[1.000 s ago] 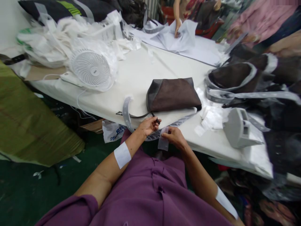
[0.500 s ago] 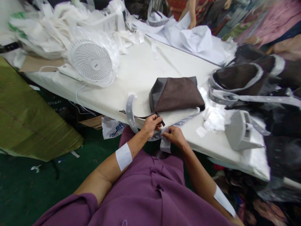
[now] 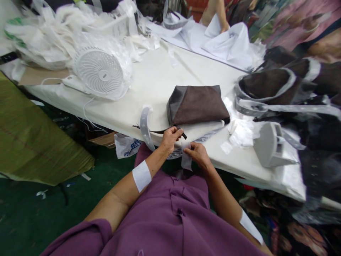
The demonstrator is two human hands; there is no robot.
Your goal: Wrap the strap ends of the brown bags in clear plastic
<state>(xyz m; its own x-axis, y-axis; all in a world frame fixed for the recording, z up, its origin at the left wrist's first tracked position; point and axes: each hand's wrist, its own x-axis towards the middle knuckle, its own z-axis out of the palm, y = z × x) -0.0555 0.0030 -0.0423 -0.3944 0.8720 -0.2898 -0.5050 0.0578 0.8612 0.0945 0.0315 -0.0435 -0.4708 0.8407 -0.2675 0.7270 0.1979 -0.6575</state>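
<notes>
At the table's near edge, my left hand (image 3: 172, 138) is closed in a pinch on a narrow black strap (image 3: 184, 136), whose short end sticks out past the fingertips. The rest of this strap runs left along the table edge. Close beside it, my right hand (image 3: 197, 153) pinches a thin whitish strip (image 3: 187, 161) that hangs down over the edge. Just beyond both hands lies a dark brown pouch-like bag (image 3: 199, 105) with black end panels. A grey band in clear wrap (image 3: 145, 124) curls up left of my left hand, and a wrapped band (image 3: 209, 136) passes behind my right hand.
A white fan in plastic (image 3: 99, 71) lies on the table at left. To the right are crumpled white paper (image 3: 242, 133), a grey tape dispenser (image 3: 268, 144) and dark bags (image 3: 269, 87). Across the table, another person's hand (image 3: 224, 25) touches white sheets (image 3: 197, 39).
The right hand's strip has turned and shows more of its face between the hands. My left hand keeps its pinch on the strap. The whole view has shifted slightly.
</notes>
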